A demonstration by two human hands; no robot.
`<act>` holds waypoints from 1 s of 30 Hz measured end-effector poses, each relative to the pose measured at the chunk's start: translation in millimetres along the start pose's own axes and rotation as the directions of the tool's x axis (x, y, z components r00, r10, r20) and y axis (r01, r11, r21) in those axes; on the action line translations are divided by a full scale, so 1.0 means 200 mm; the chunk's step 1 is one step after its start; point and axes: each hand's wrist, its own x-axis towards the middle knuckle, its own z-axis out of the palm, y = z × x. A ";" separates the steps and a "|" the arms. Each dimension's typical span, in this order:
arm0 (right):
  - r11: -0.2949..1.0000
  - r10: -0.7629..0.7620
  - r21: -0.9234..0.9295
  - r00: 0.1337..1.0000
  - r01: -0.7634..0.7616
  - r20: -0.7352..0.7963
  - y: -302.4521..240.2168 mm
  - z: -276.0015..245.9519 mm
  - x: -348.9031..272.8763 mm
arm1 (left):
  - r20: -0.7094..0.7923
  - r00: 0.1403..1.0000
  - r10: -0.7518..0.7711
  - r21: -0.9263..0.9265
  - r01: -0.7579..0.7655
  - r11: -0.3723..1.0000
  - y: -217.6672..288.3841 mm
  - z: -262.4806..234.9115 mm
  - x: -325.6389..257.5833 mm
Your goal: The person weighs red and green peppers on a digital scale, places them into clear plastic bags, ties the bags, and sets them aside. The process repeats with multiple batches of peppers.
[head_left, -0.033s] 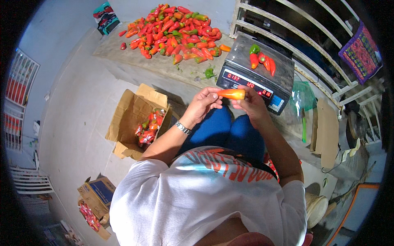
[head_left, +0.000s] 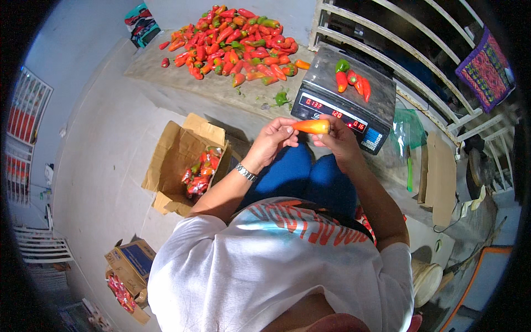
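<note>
Orange and glossy, the pepper [head_left: 311,126] lies level between both sets of fingertips, just above centre of the frame. The left hand [head_left: 272,139] pinches its left end with thumb and curled fingers. The right hand [head_left: 338,139] closes on its right end, fingers bent around it. Both hands grip it, and neither is released. It touches nothing else and hangs over the knees [head_left: 301,177] in blue cloth.

Set against the earlier picture, nothing has shifted. The pepper sits at the same spot, both hands keep the same hold, and no pepper has been added to or taken from the scale or the carton. This one pepper is the only one in hand.

A watch [head_left: 245,172] rings the left wrist. Just beyond the right hand, toward the upper right, stands the scale [head_left: 345,99] with its red display lit. A few red peppers and one green one [head_left: 354,82] lie on its pan. Left of the scale, one loose green pepper [head_left: 281,98] lies on the slab [head_left: 166,72]. The big pile [head_left: 232,39] of red, orange and green peppers covers the slab's top-centre part.

Left of the left forearm, an open carton [head_left: 171,160] holds a small heap of peppers. A green bag [head_left: 408,128] hangs right of the scale, under a white railing [head_left: 398,44]. At lower left sits a smaller box [head_left: 131,260].
</note>
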 end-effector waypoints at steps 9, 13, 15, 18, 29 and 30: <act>0.863 -0.300 -0.431 0.954 0.264 -0.016 0.12 -0.03 0.06 | -0.018 0.994 -0.104 0.267 0.105 0.958 -0.09 -0.04 0.00; 0.848 -0.349 -0.426 0.937 0.315 0.000 0.15 -0.03 0.07 | 0.047 0.999 -0.027 0.506 0.000 0.862 -0.11 0.00 0.00; 0.820 -0.298 -0.503 0.954 0.273 0.031 0.11 -0.03 0.07 | 0.113 0.990 0.083 0.687 -0.138 0.713 -0.09 0.07 0.00; 0.765 -0.364 -0.538 0.927 0.354 0.092 0.17 -0.02 0.07 | 0.177 0.976 0.124 0.784 -0.217 0.582 -0.10 0.12 0.03; 0.766 -0.178 -0.592 0.968 0.250 0.178 0.07 -0.02 0.00 | 0.085 0.995 0.055 0.906 -0.100 0.411 -0.24 0.06 0.06; 0.768 -0.190 -0.584 0.964 0.265 0.188 0.09 -0.03 0.00 | 0.106 0.993 0.051 0.875 -0.118 0.470 -0.27 0.03 0.07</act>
